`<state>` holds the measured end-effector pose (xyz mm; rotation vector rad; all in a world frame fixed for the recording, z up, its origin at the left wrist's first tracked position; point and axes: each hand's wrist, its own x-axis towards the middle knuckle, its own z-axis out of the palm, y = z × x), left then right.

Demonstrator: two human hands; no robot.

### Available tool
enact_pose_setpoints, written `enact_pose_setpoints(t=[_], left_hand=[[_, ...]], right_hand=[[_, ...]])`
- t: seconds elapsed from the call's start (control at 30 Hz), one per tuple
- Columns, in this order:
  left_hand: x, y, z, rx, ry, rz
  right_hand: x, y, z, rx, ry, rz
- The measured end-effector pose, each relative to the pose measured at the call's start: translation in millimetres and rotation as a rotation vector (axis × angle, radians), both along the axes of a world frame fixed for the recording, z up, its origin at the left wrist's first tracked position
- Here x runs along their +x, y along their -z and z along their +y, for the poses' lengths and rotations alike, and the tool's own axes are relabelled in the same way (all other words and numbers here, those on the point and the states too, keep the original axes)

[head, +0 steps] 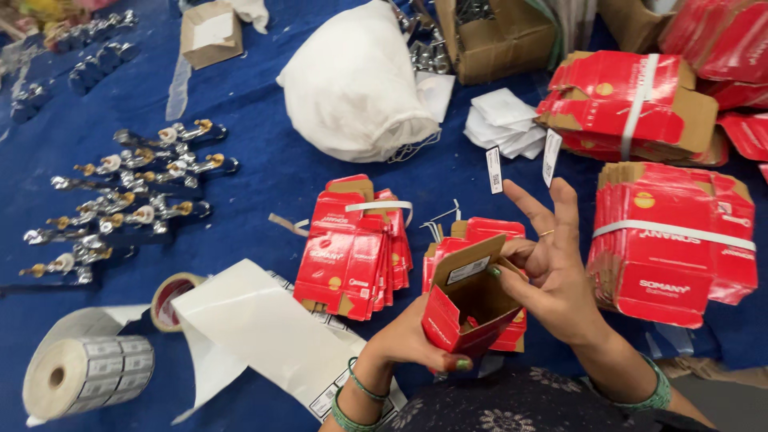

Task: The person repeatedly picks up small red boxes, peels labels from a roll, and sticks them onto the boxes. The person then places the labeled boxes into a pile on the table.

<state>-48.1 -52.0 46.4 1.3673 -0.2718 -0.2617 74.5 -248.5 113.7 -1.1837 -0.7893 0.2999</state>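
Head view. The left hand [416,336] holds an open, small red-and-brown cardboard box [468,308] from below, its grip closed around the box's near lower corner; the box sits near the centre of the scene, above the blue cloth-covered worktop [272,172]. The right hand [552,268] touches the box's right edge with thumb and bent fingers, while its other fingers are spread upward. Just left of the box lies a fanned stack of flat red cartons [352,248]; to the right, a banded bundle of flat red cartons [672,240]. A roll of white labels [84,376] lies at the near left, with chrome tap fittings [128,192] beyond it and a white cloth bag [356,80] at the far centre.
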Motion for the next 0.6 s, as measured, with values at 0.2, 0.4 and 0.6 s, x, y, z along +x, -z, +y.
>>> enact_pose_setpoints(t=[0.2,0.4,0.6], left_hand=[[4.8,2.0,-0.8,-0.165,-0.226,-0.078],[4.7,12.6,2.7,-0.184,-0.539,0.092],[5.4,14.7,-2.9,0.464,-0.689,-0.013]], right_hand=[[27.5,-7.1,-59.4,0.057,0.513,-0.256],[157.0,-4.0,-196.8,-0.206,1.436,-0.863],[232.0,-2.9,-237.6,-0.705,1.544,-1.268]])
